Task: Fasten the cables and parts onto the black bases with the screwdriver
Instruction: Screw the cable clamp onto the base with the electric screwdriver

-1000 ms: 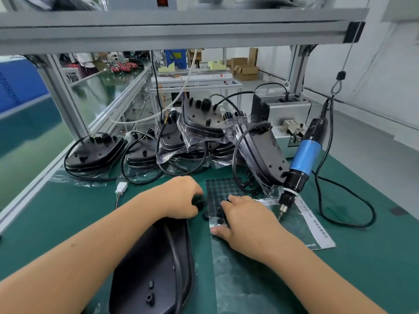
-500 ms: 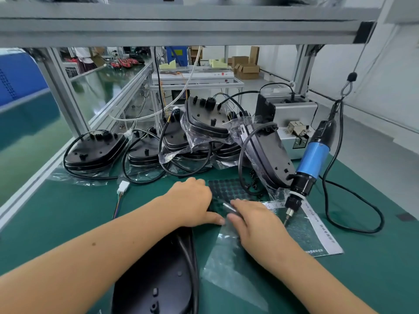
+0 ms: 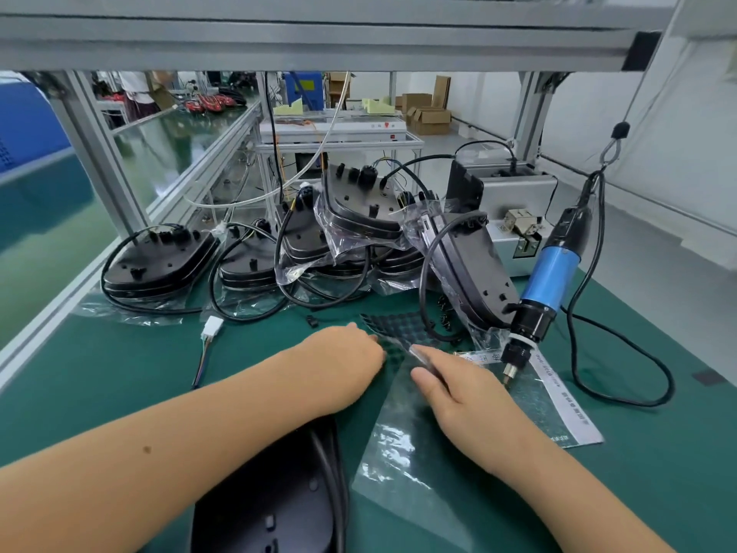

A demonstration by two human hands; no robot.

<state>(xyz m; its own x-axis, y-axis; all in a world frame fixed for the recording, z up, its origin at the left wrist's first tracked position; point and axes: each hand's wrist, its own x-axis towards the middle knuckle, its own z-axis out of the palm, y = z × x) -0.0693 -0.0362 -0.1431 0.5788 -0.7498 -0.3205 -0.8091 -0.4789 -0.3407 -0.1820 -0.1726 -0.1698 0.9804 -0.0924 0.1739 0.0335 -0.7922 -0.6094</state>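
Bases: one black base point(image 3: 275, 508) lies at the bottom centre of the frame under my left forearm, with a cable point(image 3: 325, 464) along its right edge; more bagged bases point(image 3: 159, 261) with looped cables are piled across the middle, on the green mat point(image 3: 99, 373). My left hand point(image 3: 347, 361), at centre, rests knuckles-up at the near edge of a black dotted sheet point(image 3: 402, 327); I cannot tell whether its hidden fingertips hold anything. My right hand point(image 3: 458, 393), just right of it, pinches the corner of a clear plastic film point(image 3: 402, 472) between thumb and forefinger, the film peeling toward the lower centre. Screwdriver point(image 3: 546, 285): blue-bodied, hanging tip-down at right of centre, untouched, its bit just above a printed paper strip point(image 3: 566, 405). A white connector point(image 3: 212, 327) lies left of centre.
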